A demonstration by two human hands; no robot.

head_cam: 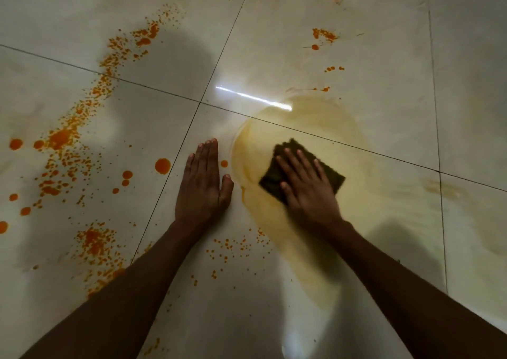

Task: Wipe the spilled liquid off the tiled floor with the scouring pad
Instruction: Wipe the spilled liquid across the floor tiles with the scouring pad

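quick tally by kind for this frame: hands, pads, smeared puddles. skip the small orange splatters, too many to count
Hands: 2 (left hand flat on the tiled floor, right hand pressing the pad)
Scouring pad: 1
Smeared yellow puddle: 1
Total: 4

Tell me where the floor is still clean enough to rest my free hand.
Clean tile lies ahead of the left hand, between the orange splatter trail and the yellow smear that the right hand wipes with the scouring pad. Far left is crowded with drops.
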